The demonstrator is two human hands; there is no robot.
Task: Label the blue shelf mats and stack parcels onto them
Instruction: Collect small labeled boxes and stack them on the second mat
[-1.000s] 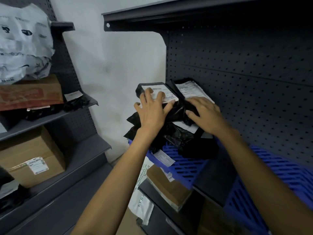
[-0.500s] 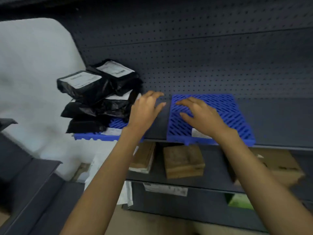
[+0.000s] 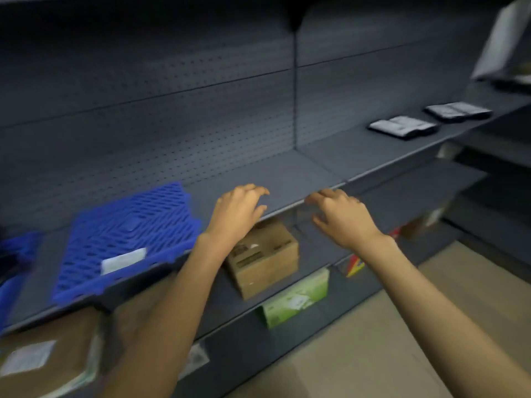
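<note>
Over the front edge of the shelf (image 3: 287, 173), left hand (image 3: 238, 214) and right hand (image 3: 342, 216) hover, each grip slack, fingers loosely curled, holding nothing; the labelled blue mat (image 3: 129, 225) lies alongside.

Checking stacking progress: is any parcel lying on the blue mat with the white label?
No, the blue mat bears only its white label.

Dim and blurred view of dark shelving (image 3: 287, 173)

The light is weak; the top of the back panel (image 3: 143, 38) sinks into shadow, while the pale floor (image 3: 373, 354) at lower right is the brightest part. Motion blur smears the blue mat (image 3: 129, 225), its white label (image 3: 123, 260) and the cardboard box (image 3: 264, 259) below. Shelving edges bend near the frame borders
</note>
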